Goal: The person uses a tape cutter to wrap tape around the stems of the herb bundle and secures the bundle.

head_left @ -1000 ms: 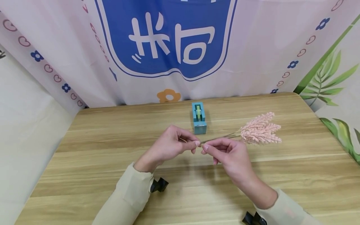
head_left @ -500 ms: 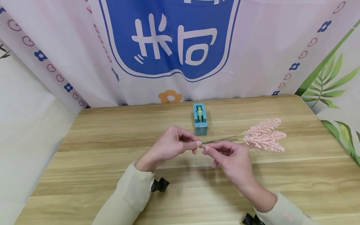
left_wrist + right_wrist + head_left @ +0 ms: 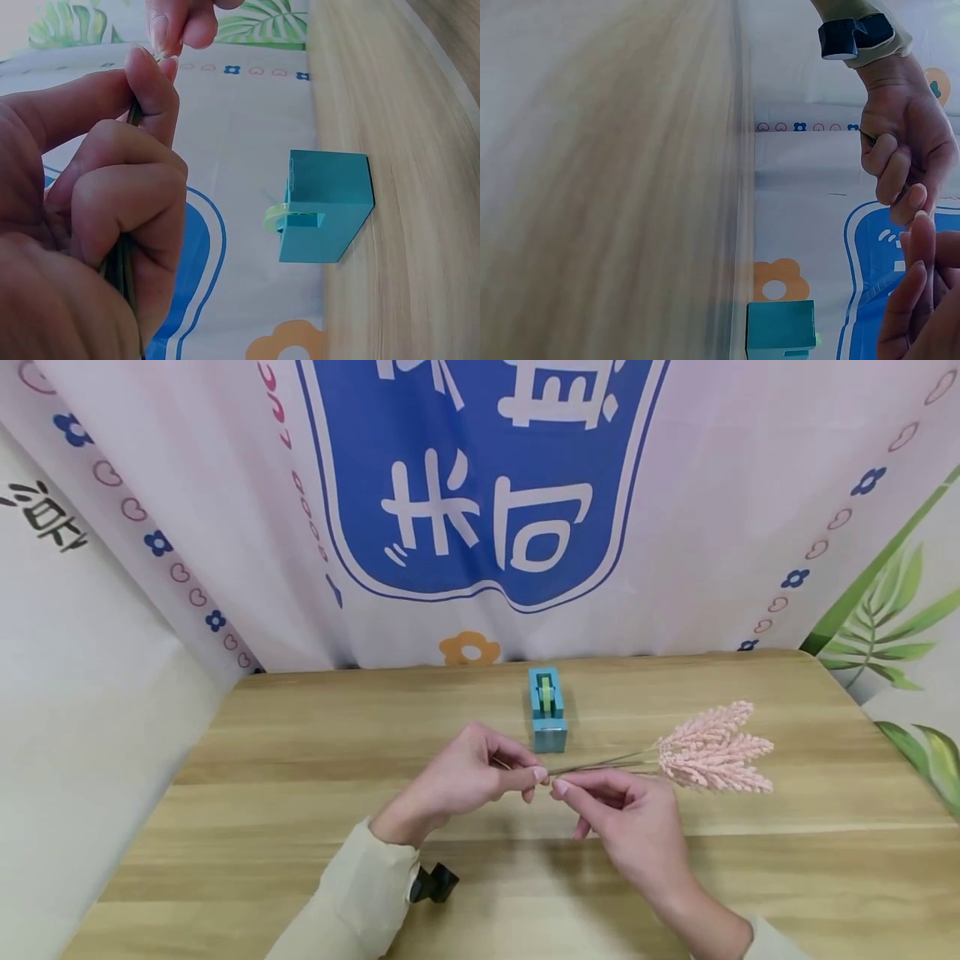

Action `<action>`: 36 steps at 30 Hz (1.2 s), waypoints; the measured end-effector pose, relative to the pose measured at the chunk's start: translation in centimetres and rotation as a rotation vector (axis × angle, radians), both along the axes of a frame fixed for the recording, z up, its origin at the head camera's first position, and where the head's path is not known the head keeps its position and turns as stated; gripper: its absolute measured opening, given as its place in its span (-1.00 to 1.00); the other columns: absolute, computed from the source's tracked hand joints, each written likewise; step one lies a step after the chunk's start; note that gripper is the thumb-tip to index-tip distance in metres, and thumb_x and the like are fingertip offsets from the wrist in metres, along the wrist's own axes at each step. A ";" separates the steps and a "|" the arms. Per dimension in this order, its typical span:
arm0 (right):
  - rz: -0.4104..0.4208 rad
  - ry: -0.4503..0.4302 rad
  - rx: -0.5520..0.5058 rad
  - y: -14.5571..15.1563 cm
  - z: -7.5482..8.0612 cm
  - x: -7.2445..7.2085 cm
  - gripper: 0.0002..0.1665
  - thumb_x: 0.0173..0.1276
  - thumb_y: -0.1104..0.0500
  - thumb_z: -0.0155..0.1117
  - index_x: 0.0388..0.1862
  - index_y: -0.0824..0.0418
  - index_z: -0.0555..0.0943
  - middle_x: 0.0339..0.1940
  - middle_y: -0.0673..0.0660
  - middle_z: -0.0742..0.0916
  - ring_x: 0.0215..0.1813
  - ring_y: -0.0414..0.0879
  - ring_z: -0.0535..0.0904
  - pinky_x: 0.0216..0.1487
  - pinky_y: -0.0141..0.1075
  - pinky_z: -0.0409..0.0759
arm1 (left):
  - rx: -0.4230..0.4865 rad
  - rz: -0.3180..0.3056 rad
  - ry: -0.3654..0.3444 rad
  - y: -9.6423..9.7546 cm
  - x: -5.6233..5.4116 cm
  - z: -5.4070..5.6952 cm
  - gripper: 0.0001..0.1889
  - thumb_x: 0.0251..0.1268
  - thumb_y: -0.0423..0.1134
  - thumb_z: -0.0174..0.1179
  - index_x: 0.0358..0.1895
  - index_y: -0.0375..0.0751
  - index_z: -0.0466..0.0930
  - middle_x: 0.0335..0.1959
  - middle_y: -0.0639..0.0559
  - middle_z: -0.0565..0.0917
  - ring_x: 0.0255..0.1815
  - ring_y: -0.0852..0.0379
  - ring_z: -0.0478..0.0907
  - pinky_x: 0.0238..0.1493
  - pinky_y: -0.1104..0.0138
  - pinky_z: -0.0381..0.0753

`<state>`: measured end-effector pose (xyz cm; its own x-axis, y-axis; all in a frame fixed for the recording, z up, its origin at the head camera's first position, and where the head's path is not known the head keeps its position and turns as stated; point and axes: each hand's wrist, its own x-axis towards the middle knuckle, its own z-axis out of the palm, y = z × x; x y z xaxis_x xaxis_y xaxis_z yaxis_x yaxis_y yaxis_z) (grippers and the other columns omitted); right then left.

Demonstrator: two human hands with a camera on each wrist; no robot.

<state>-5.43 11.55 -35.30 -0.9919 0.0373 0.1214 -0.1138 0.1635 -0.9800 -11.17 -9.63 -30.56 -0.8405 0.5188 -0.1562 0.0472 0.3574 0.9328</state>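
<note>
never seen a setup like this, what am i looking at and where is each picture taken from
There is no robot here, just a person's two bare hands. The largest picture is taken from the head, looking down; the other two come from the left and right wrists.

The left hand grips thin stems, whose pink flowers reach out past the right hand. That hand works right by the left one's fingertips; whether it holds anything is too small to tell.

On the wooden table stands a blue tape dispenser, with a printed cloth hanging behind.
</note>
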 end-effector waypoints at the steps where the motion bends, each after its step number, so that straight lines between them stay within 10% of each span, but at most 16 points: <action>1: -0.002 -0.009 0.000 0.0 -0.1 0.2 -0.89 0.31 0.19 0.64 -0.22 0.18 0.88 -0.28 0.12 0.91 -0.59 -0.05 0.71 -0.51 -0.24 0.67 | 0.004 -0.002 -0.008 0.0 0.1 -0.2 -0.85 0.49 -0.28 0.33 -0.16 -0.22 0.87 -0.51 0.13 0.70 -0.64 0.22 0.16 -0.57 0.42 0.12; 27: -0.002 -0.154 0.017 0.4 0.2 -0.8 -0.80 0.33 0.18 0.62 -0.14 0.28 0.87 -0.27 0.15 0.91 -0.49 -0.02 0.78 -0.33 -0.22 0.78 | 0.002 0.032 0.014 0.2 0.1 0.6 -0.85 0.50 -0.26 0.34 -0.12 -0.21 0.88 -0.46 0.11 0.76 -0.54 0.18 0.31 -0.48 0.42 0.25; 36: 0.168 -0.384 0.102 2.5 -1.3 -4.6 -0.61 0.43 0.09 0.53 0.09 0.33 0.77 -0.16 0.19 0.89 -0.29 -0.04 0.81 -0.21 -0.23 0.80 | -0.002 0.119 -0.029 -0.5 -0.2 0.1 -0.84 0.51 -0.23 0.36 -0.07 -0.21 0.88 -0.45 0.08 0.78 -0.40 0.12 0.48 -0.39 0.41 0.38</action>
